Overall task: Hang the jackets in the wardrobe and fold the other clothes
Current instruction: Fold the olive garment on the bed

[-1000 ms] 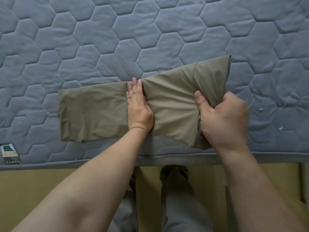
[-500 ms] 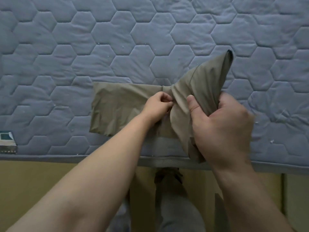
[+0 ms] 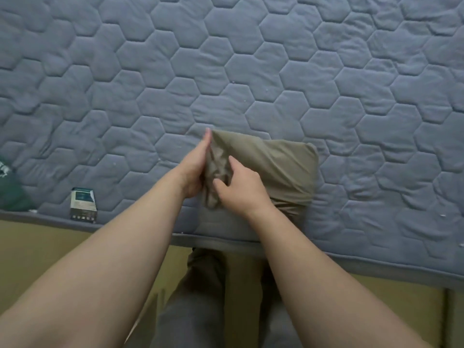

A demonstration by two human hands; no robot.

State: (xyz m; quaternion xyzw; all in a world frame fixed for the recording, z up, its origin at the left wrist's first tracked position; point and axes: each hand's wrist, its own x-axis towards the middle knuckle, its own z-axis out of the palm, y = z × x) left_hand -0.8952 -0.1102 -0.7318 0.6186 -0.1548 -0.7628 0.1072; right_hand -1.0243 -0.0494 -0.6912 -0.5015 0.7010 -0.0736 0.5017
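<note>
My left hand [image 3: 193, 169] presses flat, fingers straight, against the folded olive garment [image 3: 276, 167]; my right hand [image 3: 241, 189] pinches its bunched edge.

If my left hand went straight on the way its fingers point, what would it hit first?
Only bare mattress, it seems: the left hand points past the olive garment, nothing beyond.

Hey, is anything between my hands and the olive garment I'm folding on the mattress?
Nothing visible. The left hand lies against the olive garment and the right hand grips its bunched end.
</note>
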